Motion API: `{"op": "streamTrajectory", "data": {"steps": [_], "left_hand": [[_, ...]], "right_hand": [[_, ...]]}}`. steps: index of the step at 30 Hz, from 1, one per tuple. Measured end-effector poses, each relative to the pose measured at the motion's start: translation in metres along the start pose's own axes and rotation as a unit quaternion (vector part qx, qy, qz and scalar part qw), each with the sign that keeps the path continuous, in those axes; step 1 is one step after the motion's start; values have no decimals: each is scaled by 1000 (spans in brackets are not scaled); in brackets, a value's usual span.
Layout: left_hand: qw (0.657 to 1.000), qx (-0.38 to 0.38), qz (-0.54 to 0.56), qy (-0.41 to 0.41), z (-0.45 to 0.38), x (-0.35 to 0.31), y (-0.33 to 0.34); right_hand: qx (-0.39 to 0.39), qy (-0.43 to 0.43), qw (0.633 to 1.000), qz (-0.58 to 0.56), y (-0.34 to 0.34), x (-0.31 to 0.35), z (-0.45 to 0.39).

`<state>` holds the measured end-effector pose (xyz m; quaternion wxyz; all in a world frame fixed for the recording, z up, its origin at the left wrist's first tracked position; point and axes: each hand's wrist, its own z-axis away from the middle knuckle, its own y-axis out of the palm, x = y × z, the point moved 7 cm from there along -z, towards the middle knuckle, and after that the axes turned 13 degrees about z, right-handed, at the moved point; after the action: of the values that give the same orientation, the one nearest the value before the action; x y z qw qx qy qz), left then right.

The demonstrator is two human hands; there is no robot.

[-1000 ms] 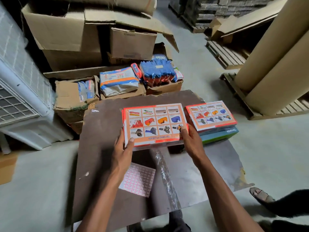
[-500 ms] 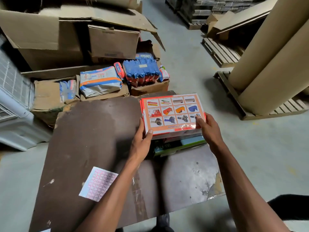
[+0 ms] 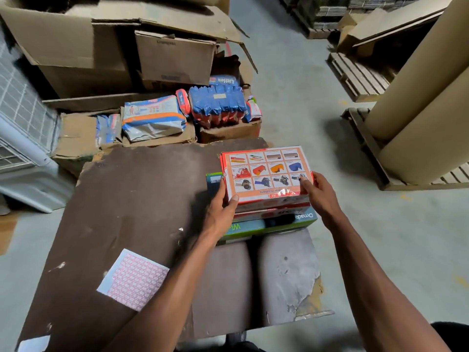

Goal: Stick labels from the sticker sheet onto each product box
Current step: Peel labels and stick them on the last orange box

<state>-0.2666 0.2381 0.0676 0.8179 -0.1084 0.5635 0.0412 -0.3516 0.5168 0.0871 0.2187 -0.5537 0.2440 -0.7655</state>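
Note:
An orange-and-white product box (image 3: 266, 171) printed with tool pictures lies on top of a stack at the right side of the brown table (image 3: 132, 204). Under it are another orange box (image 3: 274, 212) and a green-and-blue box (image 3: 286, 224). My left hand (image 3: 222, 212) grips the top box's near left corner, thumb on its top face. My right hand (image 3: 318, 196) holds its near right corner, thumb on top. The pink-and-white sticker sheet (image 3: 133, 278) lies flat on the table's near left part, apart from both hands.
Cardboard cartons (image 3: 101, 47) and blue-and-orange product packs (image 3: 154, 118) crowd the floor beyond the table. A white grilled appliance (image 3: 22, 138) stands at left. Large brown paper rolls (image 3: 426, 102) lean on wooden pallets (image 3: 360, 77) at right. The table's near right surface is peeling.
Both hands carried the orange box from the table's middle to the right and set it on the stack of boxes. The sticker sheet, once under my left arm, now lies uncovered.

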Motion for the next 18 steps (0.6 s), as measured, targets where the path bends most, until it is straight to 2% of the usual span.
{"op": "streamTrajectory", "data": {"steps": [13,18], "left_hand": [[998,-30,-59,21,7,-11,9],[996,-17,-71,46,9,-16,10]], "right_hand": [[14,-4,1000,6,6,-18,-18],[13,-6,1000,4,7,-20,-18]]}}
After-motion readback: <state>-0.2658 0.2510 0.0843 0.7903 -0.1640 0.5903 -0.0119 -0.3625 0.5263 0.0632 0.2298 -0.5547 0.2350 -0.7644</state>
